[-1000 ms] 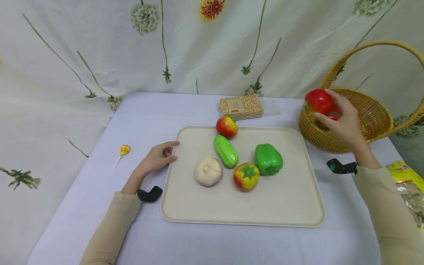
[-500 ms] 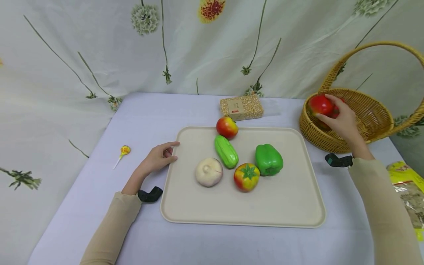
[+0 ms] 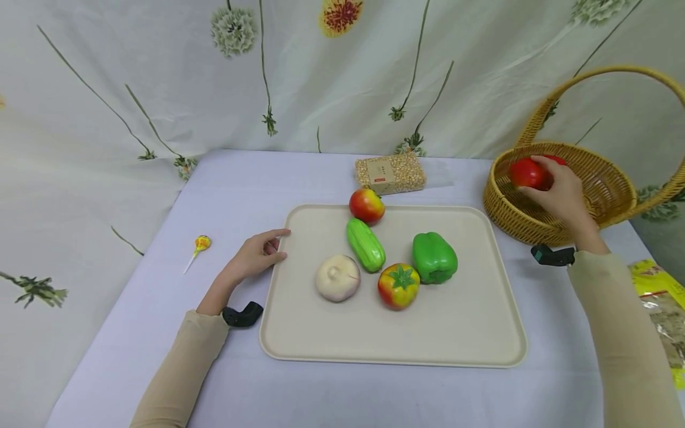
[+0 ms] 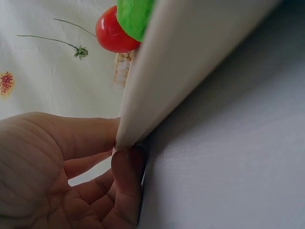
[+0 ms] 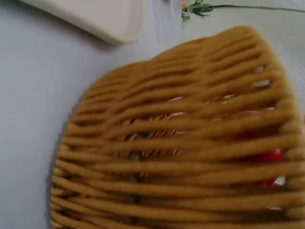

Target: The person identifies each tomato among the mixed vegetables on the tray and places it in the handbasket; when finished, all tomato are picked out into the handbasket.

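Observation:
My right hand (image 3: pixel 562 190) is inside the wicker basket (image 3: pixel 514 220) and grips a red tomato (image 3: pixel 527 173). Behind the fingers another red thing (image 3: pixel 556 159) shows, its kind hidden. In the right wrist view the basket wall (image 5: pixel 190 143) covers most of the hand's work; a bit of red shows through the weave. My left hand (image 3: pixel 257 252) pinches the left rim of the beige tray (image 3: pixel 460 333), as the left wrist view shows. On the tray lie a garlic bulb (image 3: pixel 337 278), a cucumber (image 3: pixel 366 245), a green bell pepper (image 3: pixel 434 257) and a red-yellow tomato (image 3: pixel 398 286).
Another red-yellow fruit (image 3: pixel 366 205) sits at the tray's back edge. Behind it lies a bag of grains (image 3: pixel 390 173). A lollipop (image 3: pixel 200 246) is at left, a yellow packet (image 3: pixel 660 297) at right. The basket's tall handle (image 3: pixel 610 72) arches overhead.
My right hand has carried the red tomato from the basket's near left rim down into it, then a little to the right. My left hand stays at the tray's rim.

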Demonstrator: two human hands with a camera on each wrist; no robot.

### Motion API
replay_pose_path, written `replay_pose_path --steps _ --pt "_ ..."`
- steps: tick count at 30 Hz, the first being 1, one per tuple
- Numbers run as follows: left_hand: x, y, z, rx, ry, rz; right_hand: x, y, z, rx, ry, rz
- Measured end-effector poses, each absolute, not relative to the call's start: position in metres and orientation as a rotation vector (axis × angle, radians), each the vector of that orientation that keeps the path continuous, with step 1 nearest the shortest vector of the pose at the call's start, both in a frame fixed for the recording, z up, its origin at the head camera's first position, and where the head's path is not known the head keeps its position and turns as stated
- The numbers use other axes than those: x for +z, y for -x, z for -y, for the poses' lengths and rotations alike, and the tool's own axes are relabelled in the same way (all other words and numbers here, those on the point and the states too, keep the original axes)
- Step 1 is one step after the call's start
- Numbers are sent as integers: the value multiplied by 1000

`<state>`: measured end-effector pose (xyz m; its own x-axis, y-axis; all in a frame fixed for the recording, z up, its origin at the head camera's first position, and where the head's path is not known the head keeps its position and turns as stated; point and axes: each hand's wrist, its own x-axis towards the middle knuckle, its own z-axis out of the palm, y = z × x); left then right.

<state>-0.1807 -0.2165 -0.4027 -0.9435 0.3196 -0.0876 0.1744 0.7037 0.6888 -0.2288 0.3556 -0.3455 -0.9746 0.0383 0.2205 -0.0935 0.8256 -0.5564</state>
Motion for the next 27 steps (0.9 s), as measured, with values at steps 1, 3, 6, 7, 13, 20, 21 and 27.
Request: replay_pose_path --steps 1,3,6,7,13,20,21,27 --pt "-403 181 217 1064 -392 -2713 -346 230 -357 846 -40 2797" --pt "-404 181 217 1060 -396 -2716 -346 232 -361 815 -26 2821" --pt "-404 181 217 1059 -402 -2720 -349 236 -367 794 4 2880" --pt "-404 180 218 1059 -407 -2721 -350 237 -369 786 13 2899" --pt "-402 179 217 1072 -421 -2716 -352 245 -375 749 20 2965" --pt "-403 178 217 1088 -402 -2698 -356 255 -371 686 -38 3048" --pt "-403 178 216 1088 -402 -2696 -358 256 -371 691 -34 3060" --pt "-401 178 216 1088 -414 -2706 -360 260 -369 711 -10 3080"
